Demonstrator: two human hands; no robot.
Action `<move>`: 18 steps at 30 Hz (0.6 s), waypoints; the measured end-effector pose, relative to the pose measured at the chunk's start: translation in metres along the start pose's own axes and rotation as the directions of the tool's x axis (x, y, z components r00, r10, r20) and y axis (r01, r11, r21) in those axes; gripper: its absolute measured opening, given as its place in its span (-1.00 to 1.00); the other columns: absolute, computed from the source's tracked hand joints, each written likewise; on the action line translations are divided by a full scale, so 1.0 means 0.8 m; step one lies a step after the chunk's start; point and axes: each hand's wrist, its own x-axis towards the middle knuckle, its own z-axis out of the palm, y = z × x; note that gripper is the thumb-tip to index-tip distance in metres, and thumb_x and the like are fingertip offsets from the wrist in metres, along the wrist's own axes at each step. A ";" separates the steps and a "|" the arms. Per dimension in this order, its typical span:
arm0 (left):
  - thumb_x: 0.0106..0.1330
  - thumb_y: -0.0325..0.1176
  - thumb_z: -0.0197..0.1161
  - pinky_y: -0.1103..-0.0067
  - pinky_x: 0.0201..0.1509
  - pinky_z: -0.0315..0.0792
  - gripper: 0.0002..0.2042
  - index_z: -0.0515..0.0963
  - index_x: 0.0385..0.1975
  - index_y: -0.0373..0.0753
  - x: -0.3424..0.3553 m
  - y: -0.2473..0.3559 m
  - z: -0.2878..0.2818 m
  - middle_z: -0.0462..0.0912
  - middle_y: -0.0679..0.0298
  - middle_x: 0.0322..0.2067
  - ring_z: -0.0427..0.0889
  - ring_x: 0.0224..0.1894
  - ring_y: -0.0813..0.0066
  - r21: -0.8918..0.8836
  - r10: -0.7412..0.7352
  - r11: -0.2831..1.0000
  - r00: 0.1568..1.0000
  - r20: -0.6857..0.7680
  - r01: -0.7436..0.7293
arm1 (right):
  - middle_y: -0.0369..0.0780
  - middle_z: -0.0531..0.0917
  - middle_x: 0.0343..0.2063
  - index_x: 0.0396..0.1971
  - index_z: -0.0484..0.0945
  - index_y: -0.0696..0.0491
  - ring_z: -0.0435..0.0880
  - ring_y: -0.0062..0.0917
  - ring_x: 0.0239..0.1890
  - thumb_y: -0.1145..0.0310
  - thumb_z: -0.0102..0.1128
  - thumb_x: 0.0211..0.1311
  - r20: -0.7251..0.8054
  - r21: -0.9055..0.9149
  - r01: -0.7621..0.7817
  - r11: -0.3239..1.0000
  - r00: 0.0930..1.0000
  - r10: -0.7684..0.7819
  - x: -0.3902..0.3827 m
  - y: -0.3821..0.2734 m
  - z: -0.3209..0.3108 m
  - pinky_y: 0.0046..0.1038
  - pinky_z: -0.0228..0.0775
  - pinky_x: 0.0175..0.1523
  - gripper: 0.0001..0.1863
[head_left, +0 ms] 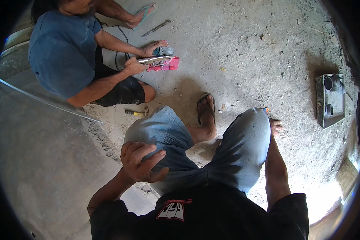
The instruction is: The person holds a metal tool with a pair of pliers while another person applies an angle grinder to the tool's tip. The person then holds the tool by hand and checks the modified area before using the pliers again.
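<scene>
My left hand (142,162) is raised over my left thigh, palm up. Its fingers are loosely bent and apart, with nothing in them. Beyond my right knee is my right hand (275,128), low and near the floor. The knee hides part of it; its visible fingers look curled. A small orange and blue object (265,110) shows past the knee, close to that hand, but the grip on it is hidden. At the far left, a co-worker holds an angle grinder (164,51) against a long shiny metal piece (154,60) over a pink cloth (173,64).
A hammer (135,113) with a yellow handle lies near my left knee. A rusty metal bar (157,28) lies farther off. At the right stands a grey tray (339,106) with pipe fittings. A thin pale strip (48,100) crosses the smoother floor at left. A dark cord trails beside the co-worker.
</scene>
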 end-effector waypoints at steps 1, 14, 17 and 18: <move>0.10 0.08 0.31 0.39 -0.06 0.37 -0.63 0.65 -0.18 0.02 -0.001 -0.001 0.001 0.48 0.32 -0.10 0.51 -0.20 0.39 -0.001 0.001 1.000 1.000 -0.003 -0.001 | 0.35 -0.31 0.39 0.44 -0.49 0.13 -0.11 0.56 0.33 0.03 0.24 0.20 0.007 -0.001 0.013 1.000 1.000 -0.013 -0.002 -0.001 -0.003 0.32 0.07 0.32 0.17; 0.12 0.07 0.30 0.38 -0.10 0.38 -0.64 0.65 -0.20 0.00 0.005 0.000 -0.001 0.47 0.31 -0.09 0.51 -0.24 0.39 0.006 0.017 1.000 1.000 0.003 -0.017 | 0.38 -0.32 0.38 0.44 -0.46 0.18 -0.16 0.54 0.35 -0.02 0.27 0.17 0.052 -0.136 0.044 0.990 0.998 -0.038 -0.001 -0.004 -0.006 0.28 0.06 0.35 0.20; 0.13 0.07 0.29 0.39 -0.09 0.37 -0.64 0.64 -0.20 -0.01 0.008 0.000 -0.002 0.47 0.31 -0.09 0.51 -0.25 0.40 0.008 0.019 1.000 1.000 0.006 -0.019 | 0.40 -0.32 0.37 0.43 -0.47 0.20 -0.20 0.52 0.36 -0.04 0.27 0.16 0.031 -0.073 0.024 0.997 0.999 -0.021 0.003 0.001 -0.004 0.28 0.00 0.37 0.22; 0.13 0.07 0.29 0.39 -0.08 0.37 -0.64 0.64 -0.19 -0.01 0.009 0.001 -0.001 0.47 0.31 -0.09 0.51 -0.25 0.40 0.006 0.022 1.000 1.000 0.005 -0.022 | 0.40 -0.33 0.37 0.43 -0.47 0.21 -0.22 0.51 0.37 -0.04 0.27 0.16 0.038 -0.092 0.033 0.995 0.999 -0.029 0.005 0.002 -0.004 0.28 -0.03 0.38 0.22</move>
